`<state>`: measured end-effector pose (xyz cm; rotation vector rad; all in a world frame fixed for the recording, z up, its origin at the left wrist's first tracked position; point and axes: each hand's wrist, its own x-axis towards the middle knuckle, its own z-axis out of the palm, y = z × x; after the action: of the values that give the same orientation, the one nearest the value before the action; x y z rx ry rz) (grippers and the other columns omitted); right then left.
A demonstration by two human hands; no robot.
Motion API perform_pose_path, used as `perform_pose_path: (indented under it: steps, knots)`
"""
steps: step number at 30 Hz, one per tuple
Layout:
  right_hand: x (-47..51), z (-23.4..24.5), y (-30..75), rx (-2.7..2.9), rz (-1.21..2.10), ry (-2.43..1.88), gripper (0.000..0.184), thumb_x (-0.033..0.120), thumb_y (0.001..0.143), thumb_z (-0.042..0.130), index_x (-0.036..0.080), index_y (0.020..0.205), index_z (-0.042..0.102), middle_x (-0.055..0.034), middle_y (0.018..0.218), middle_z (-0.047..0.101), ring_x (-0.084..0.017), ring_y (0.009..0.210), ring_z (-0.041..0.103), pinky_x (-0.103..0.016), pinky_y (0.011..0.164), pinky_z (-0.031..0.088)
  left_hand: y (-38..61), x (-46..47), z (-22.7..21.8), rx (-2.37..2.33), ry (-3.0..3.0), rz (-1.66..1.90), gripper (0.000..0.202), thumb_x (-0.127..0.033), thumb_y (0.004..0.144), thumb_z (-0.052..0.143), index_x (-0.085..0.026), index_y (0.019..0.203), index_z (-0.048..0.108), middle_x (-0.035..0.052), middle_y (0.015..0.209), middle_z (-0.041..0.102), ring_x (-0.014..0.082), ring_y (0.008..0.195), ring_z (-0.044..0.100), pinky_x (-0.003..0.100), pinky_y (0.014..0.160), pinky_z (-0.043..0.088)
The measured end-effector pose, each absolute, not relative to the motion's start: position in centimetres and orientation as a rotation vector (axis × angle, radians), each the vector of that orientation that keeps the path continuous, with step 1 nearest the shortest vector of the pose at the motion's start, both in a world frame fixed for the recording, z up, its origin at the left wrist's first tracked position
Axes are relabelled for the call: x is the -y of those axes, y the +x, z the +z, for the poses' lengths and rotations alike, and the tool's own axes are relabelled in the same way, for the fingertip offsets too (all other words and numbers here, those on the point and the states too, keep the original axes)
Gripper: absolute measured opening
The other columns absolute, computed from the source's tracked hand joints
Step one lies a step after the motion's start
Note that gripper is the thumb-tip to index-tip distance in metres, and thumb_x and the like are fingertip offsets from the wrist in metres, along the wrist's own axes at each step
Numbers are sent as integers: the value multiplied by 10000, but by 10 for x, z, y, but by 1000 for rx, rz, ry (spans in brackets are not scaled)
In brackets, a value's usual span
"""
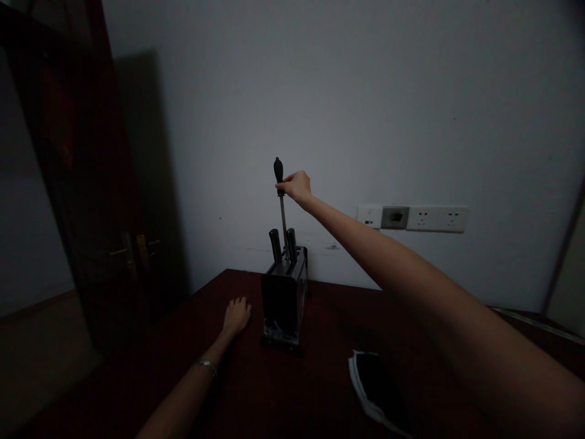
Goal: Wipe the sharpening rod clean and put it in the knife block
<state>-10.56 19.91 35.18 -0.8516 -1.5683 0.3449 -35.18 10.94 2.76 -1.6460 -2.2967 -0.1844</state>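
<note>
A dark knife block (281,302) stands upright on the dark red table, with two black-handled knives (275,246) in its top slots. Between them rises a sharpening steel (283,213) with a black handle; its lower end is hidden in or behind the block's top. My right hand (298,186) pinches the lower part of that handle with thumb and fingers. To the left of the block, my left hand (237,315) lies on the tabletop, fingers stretched out and holding nothing. It is apart from the block, and a bracelet (209,367) circles its wrist.
A black item with a pale edge (377,387), its kind unclear, lies on the table (320,390) to the right. White wall sockets (436,218) sit behind, on the right. At the left stands a dark red door (114,201) with a handle. The room is dim.
</note>
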Motion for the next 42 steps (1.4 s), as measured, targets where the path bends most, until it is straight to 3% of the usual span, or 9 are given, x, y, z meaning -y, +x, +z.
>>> perform_pose_path:
  steps: [42]
  knots:
    - [-194,331,-104,1718,355,-945,176,254,563,711,111,650,655,-100,702,682,-205,737,652,-280,685,503,-348,-105,32,2283,-1644,-191,335,-272,865,288,-124,1029,541,130,1113,554,234,1029,493,326,854,364]
